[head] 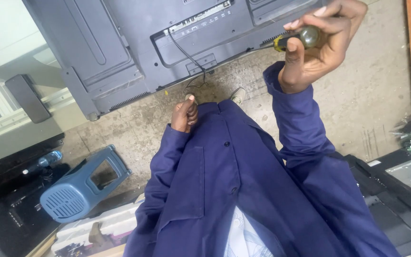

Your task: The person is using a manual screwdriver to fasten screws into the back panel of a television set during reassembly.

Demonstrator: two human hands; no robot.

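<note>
Right hand (317,40) fingers wrapped round screwdriver (300,39) handle, tip angled at TV back panel (134,43) lower edge. Left hand (185,115) loosely curled, holding nothing I can see, just below the panel's dangling cable (189,57).

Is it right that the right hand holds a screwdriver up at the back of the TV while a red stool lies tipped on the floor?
Not quite: the head view shows the stool is blue, not red. The right hand does hold the screwdriver at the TV.

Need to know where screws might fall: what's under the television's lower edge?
Under the television: bare concrete floor, a dangling black cable. Floor farther behind the panel is hidden.
</note>
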